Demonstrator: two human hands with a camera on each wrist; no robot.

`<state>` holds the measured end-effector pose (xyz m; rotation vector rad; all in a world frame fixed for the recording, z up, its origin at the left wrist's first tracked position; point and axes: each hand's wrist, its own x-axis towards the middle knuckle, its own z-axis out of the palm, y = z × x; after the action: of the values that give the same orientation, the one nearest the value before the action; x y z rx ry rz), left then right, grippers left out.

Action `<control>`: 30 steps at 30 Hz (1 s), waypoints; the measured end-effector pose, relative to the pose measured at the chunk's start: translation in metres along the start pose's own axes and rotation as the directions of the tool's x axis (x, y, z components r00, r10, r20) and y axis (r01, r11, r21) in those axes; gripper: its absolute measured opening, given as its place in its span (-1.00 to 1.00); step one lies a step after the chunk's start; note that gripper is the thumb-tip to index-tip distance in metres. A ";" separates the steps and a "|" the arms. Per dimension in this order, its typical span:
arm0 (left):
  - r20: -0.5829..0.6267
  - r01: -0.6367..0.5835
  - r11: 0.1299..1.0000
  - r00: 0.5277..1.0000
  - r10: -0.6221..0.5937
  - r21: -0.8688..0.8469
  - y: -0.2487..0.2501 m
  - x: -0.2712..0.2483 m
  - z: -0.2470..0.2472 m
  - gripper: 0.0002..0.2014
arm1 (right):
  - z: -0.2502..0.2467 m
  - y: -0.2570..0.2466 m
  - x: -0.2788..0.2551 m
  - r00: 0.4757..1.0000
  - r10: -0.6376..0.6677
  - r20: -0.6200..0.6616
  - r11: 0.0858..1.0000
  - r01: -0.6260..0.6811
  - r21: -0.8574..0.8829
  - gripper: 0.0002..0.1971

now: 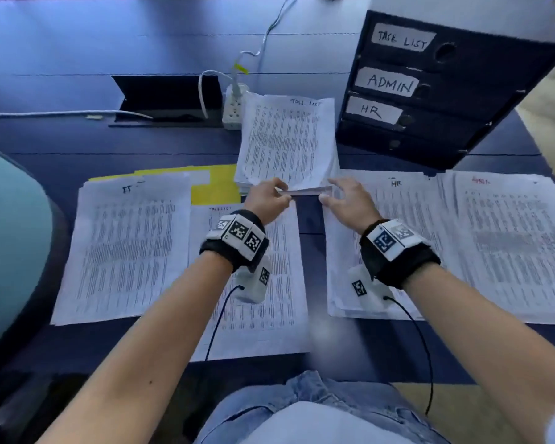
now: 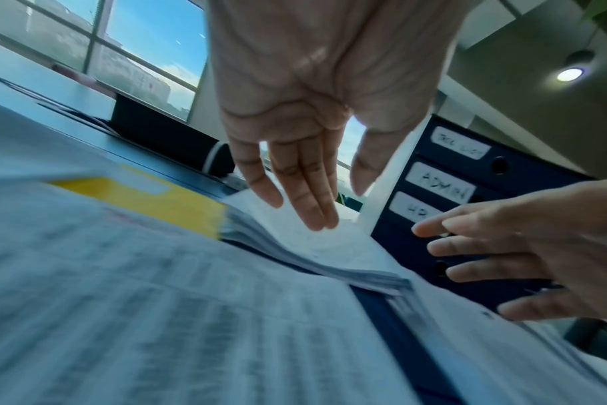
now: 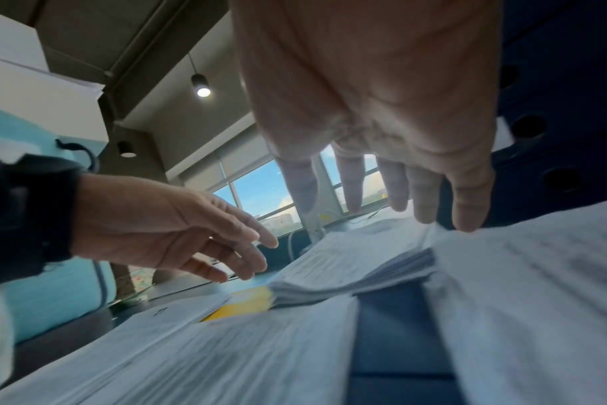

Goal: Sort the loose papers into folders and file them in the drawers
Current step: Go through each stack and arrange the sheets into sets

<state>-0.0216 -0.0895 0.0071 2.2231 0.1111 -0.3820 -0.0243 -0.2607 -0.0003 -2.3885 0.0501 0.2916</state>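
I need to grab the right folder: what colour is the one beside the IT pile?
Yellow folder, clearest in the head view.

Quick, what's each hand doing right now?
Left hand: open, fingers straight, reaching to the Task List stack.
Right hand: open, fingers spread, holding nothing.

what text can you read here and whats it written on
"TASK LIST": top drawer label
"ADMIN": second drawer label
"HR": third drawer label
"TASK LIST": far middle stack
"IT": left stack
"HR": right stack
Red heading, printed text: too blurred to read.
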 end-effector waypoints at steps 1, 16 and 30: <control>-0.030 0.014 0.999 0.999 -0.014 0.031 -0.014 0.000 -0.013 -0.72 | 0.013 -0.010 -0.002 1.000 -0.005 0.023 1.000 0.005 -0.004 -0.49; 0.246 -0.131 0.682 0.966 -0.075 0.720 -0.122 0.000 -0.065 0.32 | 0.132 -0.058 -0.034 0.974 0.138 0.178 0.904 -0.050 -0.424 -0.18; 0.217 -0.303 0.736 0.952 0.214 0.605 -0.123 -0.003 -0.070 -0.43 | 0.129 -0.081 -0.027 0.985 0.055 0.163 0.776 0.060 -0.628 0.35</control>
<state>-0.0340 0.0423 -0.0427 2.8195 -0.4734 -0.4579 -0.0663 -0.1152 -0.0332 -3.0218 -0.1599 0.5926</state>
